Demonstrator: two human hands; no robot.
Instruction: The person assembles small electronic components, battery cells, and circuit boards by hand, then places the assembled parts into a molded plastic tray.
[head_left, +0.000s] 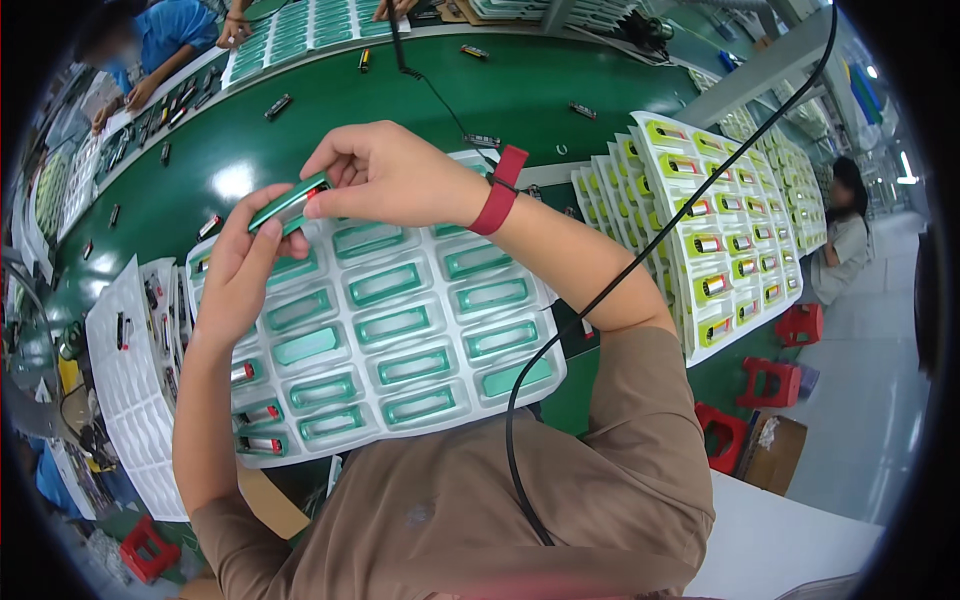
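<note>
My left hand (243, 262) grips a green rectangular casing (275, 212), tilted above the upper left of a white tray. At the casing's right end, my right hand (375, 178) pinches with thumb and fingers around a small part with a red end (312, 196), which sits in or against the casing; the fingers partly hide it. Below lies the white tray (346, 330), its pockets filled with green casings (386, 285), most showing an open frame. Along its left edge, a few casings hold parts with red ends (262, 413). A red wrist strap (500, 192) circles my right wrist.
Stacked white trays with yellow-green pieces (707, 243) stand at right. Another tray stack (130, 345) is at left. Small dark parts (278, 106) lie scattered on the green table (330, 95). A black cable (640, 255) crosses the view. Co-workers sit at far left and right.
</note>
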